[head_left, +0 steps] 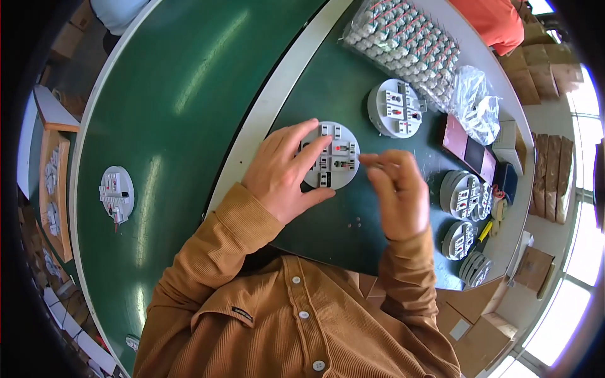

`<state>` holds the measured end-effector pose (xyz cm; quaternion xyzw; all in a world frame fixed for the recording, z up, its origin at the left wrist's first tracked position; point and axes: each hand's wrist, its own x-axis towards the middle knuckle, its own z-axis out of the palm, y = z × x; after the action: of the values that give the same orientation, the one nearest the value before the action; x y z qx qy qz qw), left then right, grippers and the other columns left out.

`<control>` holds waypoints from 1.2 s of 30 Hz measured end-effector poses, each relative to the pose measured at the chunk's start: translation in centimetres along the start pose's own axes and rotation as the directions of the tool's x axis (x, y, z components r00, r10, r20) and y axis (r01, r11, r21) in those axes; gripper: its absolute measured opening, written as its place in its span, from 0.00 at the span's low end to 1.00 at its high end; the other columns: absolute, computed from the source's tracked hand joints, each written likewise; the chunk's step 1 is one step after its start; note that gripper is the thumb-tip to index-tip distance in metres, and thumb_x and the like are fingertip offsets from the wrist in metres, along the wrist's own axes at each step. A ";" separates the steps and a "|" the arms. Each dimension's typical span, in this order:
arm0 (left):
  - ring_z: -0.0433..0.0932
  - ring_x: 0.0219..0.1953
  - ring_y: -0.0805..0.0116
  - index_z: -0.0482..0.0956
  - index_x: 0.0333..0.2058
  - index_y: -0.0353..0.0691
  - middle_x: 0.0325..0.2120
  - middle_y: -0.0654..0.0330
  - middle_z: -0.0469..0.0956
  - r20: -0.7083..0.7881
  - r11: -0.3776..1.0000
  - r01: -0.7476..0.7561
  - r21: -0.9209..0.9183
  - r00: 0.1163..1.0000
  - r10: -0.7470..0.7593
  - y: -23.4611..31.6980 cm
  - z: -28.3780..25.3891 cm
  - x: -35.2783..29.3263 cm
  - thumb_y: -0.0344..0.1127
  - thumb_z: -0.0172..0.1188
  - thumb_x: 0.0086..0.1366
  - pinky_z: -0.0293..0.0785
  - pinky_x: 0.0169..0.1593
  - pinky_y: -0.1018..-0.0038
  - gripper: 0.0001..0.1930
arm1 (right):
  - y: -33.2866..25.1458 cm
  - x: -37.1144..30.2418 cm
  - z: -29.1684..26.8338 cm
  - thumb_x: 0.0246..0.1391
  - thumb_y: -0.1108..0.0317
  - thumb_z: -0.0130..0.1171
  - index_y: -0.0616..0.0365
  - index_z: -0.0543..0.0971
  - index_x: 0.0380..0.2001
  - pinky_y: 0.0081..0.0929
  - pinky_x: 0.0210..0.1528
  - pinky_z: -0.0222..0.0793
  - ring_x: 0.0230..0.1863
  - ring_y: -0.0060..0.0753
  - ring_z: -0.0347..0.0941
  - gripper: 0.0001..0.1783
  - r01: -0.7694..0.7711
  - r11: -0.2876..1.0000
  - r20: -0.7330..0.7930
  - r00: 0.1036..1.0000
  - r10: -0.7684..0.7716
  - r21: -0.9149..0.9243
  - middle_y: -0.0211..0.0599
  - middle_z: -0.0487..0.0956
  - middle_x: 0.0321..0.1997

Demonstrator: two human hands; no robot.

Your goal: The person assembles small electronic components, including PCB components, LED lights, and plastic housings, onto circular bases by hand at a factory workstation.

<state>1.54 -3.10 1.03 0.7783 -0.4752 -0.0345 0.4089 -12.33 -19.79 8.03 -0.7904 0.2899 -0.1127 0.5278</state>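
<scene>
A round light-grey plastic base (350, 140) with raised blocks and small red and black parts lies on the green table. My left hand (280, 167) grips it from its left side, with fingers over its top and the thumb at its near edge. Just right of the base, my right hand (402, 192) is closed in a pinch; whatever its fingers hold is too small and hidden to name. A few tiny pinkish pieces (354, 223) lie on the table below, between my two forearms.
Stacked round grey bases (389, 120) stand at the far right, with more stacks (459, 194) along the right edge. Behind are a tray of small wired parts (403, 47), a clear bag (477, 104) and a dark-red box (463, 146). On the left belt (189, 151), another base (117, 192) lies.
</scene>
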 end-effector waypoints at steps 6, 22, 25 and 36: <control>0.75 0.63 0.52 0.79 0.62 0.42 0.67 0.53 0.73 -0.038 0.998 0.039 -0.057 0.998 -0.041 -0.5 0.1 -0.8 0.32 0.84 0.42 0.71 0.68 0.60 0.44 | 1.3 1.3 3.8 0.54 0.81 0.70 0.59 0.88 0.44 0.26 0.42 0.75 0.36 0.32 0.78 0.14 0.379 0.890 0.044 0.923 -0.381 -0.254 0.35 0.87 0.43; 0.75 0.62 0.48 0.80 0.62 0.41 0.67 0.50 0.72 -0.065 0.996 -0.023 -0.088 0.998 0.017 -1.4 -0.1 -1.5 0.37 0.83 0.43 0.70 0.66 0.56 0.43 | -1.7 2.6 3.1 0.54 0.70 0.64 0.54 0.84 0.49 0.31 0.44 0.76 0.39 0.42 0.75 0.18 0.647 0.335 0.569 0.762 -0.309 -0.685 0.36 0.81 0.47; 0.75 0.61 0.49 0.81 0.61 0.42 0.67 0.50 0.72 0.009 0.996 -0.005 -0.092 1.000 0.006 -0.5 -0.3 -0.4 0.38 0.83 0.43 0.71 0.66 0.56 0.42 | 0.8 2.0 1.7 0.54 0.69 0.65 0.54 0.84 0.50 0.31 0.45 0.76 0.41 0.41 0.75 0.18 0.647 0.493 0.412 0.757 -0.507 -0.581 0.37 0.80 0.50; 0.74 0.62 0.49 0.83 0.61 0.40 0.68 0.50 0.72 0.069 0.999 0.022 -0.025 0.997 -0.020 0.2 -0.7 0.6 0.40 0.85 0.41 0.67 0.68 0.57 0.43 | 0.8 19.5 -12.5 0.57 0.51 0.74 0.61 0.87 0.54 0.37 0.52 0.79 0.44 0.44 0.81 0.29 -0.157 0.838 -0.398 0.914 -0.076 -0.522 0.43 0.86 0.44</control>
<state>2.02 -3.19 1.81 0.7763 -0.4802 -0.0716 0.4020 -2.98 -40.91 10.02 -0.8602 0.4291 -0.1746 0.2129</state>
